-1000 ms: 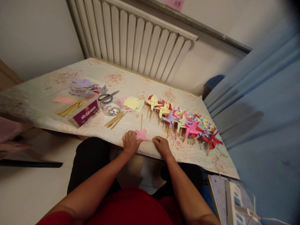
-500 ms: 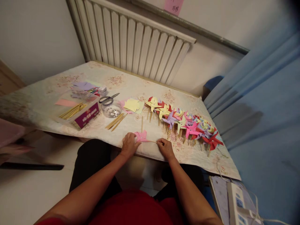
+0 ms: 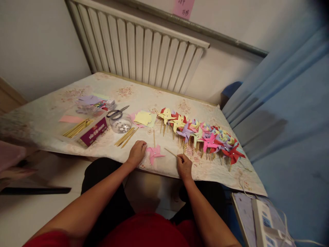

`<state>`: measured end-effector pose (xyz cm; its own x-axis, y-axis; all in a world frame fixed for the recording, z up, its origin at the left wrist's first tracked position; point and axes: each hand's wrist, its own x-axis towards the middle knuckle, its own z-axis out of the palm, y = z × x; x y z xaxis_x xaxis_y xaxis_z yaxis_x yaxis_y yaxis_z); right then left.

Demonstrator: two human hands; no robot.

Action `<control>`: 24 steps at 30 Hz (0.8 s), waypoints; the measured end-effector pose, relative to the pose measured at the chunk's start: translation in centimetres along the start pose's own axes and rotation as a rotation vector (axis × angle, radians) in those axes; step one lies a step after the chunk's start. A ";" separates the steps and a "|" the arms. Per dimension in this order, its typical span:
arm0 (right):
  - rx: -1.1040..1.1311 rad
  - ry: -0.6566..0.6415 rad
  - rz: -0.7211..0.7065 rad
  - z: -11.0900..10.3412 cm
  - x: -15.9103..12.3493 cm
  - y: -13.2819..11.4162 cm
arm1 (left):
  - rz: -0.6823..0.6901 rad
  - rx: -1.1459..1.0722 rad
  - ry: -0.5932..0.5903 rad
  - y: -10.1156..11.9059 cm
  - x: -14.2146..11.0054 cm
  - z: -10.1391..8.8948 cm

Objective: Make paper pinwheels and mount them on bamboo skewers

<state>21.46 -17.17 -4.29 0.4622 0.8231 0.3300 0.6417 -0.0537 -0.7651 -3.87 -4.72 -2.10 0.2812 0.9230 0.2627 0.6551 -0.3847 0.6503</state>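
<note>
A pink paper pinwheel (image 3: pixel 154 153) lies on the table near its front edge, its wooden stick (image 3: pixel 154 138) pointing away from me. Just left of it rests my left hand (image 3: pixel 137 153), fingers curled in and apart from the paper, with nothing showing in them. To the right, my right hand (image 3: pixel 184 166) pinches the end of a thin loose stick (image 3: pixel 170 152). That stick slants up and left, its free tip close to the pinwheel's right blade.
Many finished pinwheels (image 3: pixel 197 133) stand crowded at the right. Further left are loose sticks (image 3: pixel 125 137), paper squares (image 3: pixel 143 118), a round tub of metal pins (image 3: pixel 120 126), scissors (image 3: pixel 117 112) and a purple-labelled box (image 3: pixel 94 132). A power strip (image 3: pixel 262 219) lies lower right.
My left hand has let go of the pinwheel and moved left. My right hand has drawn the thin stick away to the right and tilted it; the pinwheel now lies free.
</note>
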 end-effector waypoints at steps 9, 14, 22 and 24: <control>-0.031 0.019 -0.036 0.2 -0.1 0.0 | 0.357 0.241 -0.353 0.5 7.4 0.4; -0.043 0.037 -0.036 0.3 -0.1 0.0 | 0.442 0.338 -0.503 1.1 9.4 0.7; -0.035 0.052 -0.004 0.4 -0.1 0.2 | 0.479 0.372 -0.519 0.6 9.9 0.4; -0.024 0.059 0.014 0.4 0.0 0.2 | 0.451 0.345 -0.526 0.3 9.7 0.1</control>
<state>21.33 -16.96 -4.64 0.5060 0.7874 0.3521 0.6492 -0.0789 -0.7565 -0.90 4.16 0.55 0.8121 0.5831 0.0203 0.5555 -0.7833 0.2790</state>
